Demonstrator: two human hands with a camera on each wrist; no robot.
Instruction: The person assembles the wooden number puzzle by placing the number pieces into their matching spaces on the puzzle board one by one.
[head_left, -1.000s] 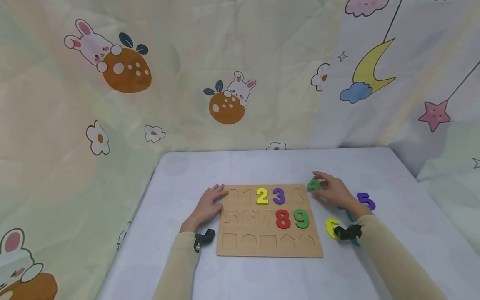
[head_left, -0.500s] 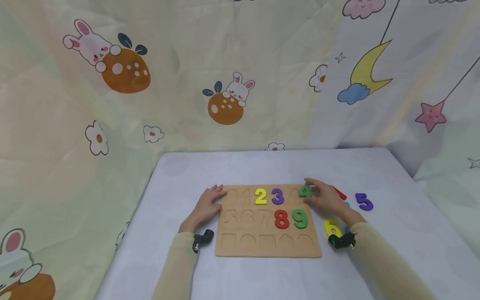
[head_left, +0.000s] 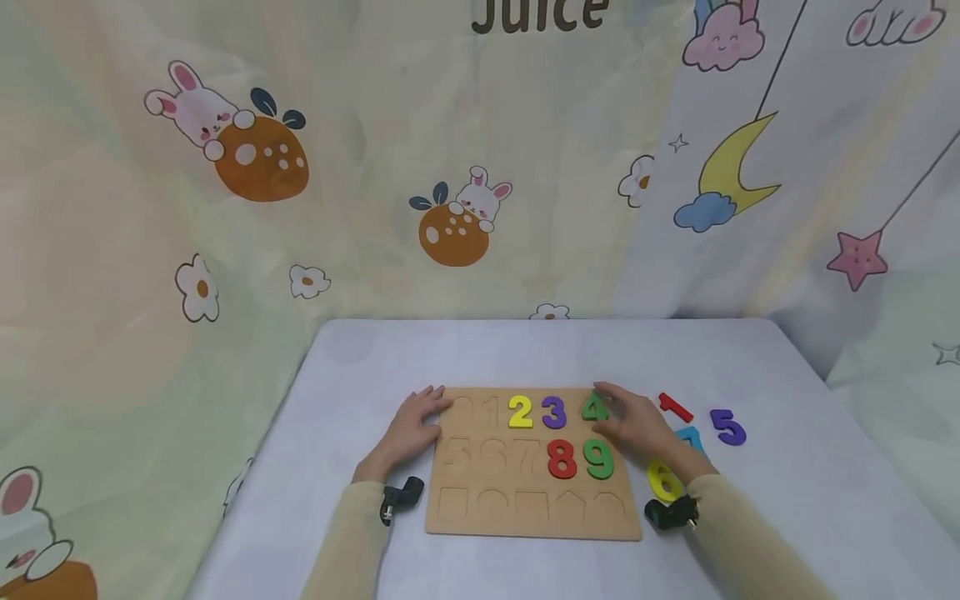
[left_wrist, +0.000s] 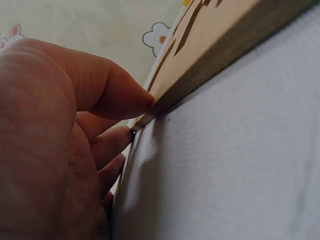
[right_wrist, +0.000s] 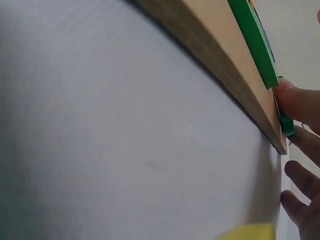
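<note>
My left hand (head_left: 405, 435) rests against the left side of a wooden number puzzle board (head_left: 510, 523); the left wrist view shows the thumb (left_wrist: 125, 97) touching the board's edge. At the board's top right corner my right hand (head_left: 639, 427) pinches a green number 4 (head_left: 595, 408) between thumb and index finger, over the 4-shaped recess. How deep it sits there I cannot tell. A yellow 2 (head_left: 521, 412) and purple 3 (head_left: 553, 412) sit in the top row, a red 8 (head_left: 562, 459) and green 9 (head_left: 598, 459) in the middle row.
Right of the board lie a red 1 (head_left: 676, 407), a purple 5 (head_left: 727, 427), a yellow 6 (head_left: 663, 480) and a blue 7 (head_left: 690, 437) partly behind the right hand. The white table (head_left: 360, 354) meets a printed cloth backdrop (head_left: 360, 167).
My right hand has carried the green 4 leftward from beside the board onto its top right recess. The left hand has stayed at the board's left edge. The head view has tilted up slightly.
</note>
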